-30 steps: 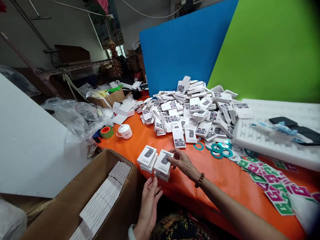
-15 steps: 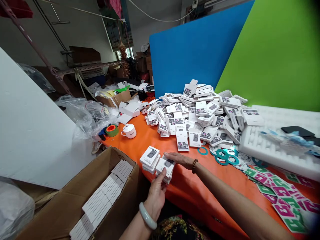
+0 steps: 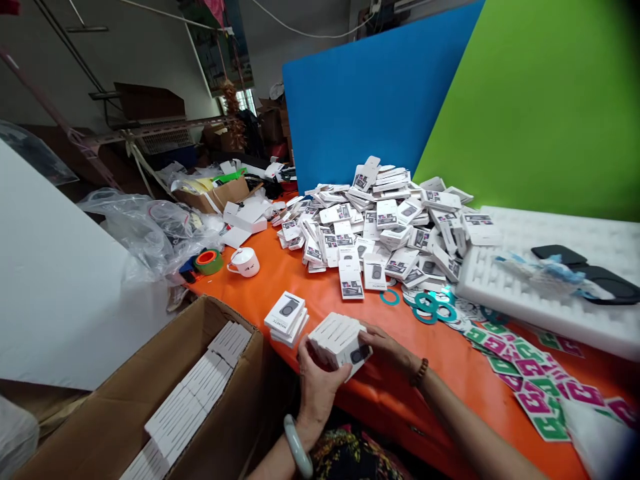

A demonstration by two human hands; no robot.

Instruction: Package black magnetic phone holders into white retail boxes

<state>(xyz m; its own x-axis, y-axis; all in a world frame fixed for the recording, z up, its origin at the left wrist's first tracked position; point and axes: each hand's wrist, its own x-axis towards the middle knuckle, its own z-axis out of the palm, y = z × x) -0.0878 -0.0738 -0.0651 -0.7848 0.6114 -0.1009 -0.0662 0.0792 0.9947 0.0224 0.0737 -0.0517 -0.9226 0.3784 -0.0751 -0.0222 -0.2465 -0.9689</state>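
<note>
Between my two hands is a stack of small white boxes [image 3: 336, 335], turned on its side so the narrow edges face up. My left hand [image 3: 320, 383] is closed round its left and near side, thumb on the front box. At its right end my right hand [image 3: 383, 343] grips the stack, its fingers partly hidden behind it. Just left of it, a shorter pile of white boxes [image 3: 286, 313] printed "MAGNETIC" lies on the orange table cover [image 3: 240, 287]. At the lower left, an open carton [image 3: 125, 387] holds rows of white boxes [image 3: 187, 400] standing on edge.
A large heap of white boxes [image 3: 375, 227] covers the back of the table. A white mug [image 3: 245, 262] and tape rolls [image 3: 209, 261] are at left. Teal rings [image 3: 426, 307], pink and green cards [image 3: 535, 373] and a white foam tray [image 3: 520, 273] lie at right.
The stack of boxes in my hands has been lifted and tipped from lying flat onto its side. It is now farther from the shorter pile. The view has shifted slightly right.
</note>
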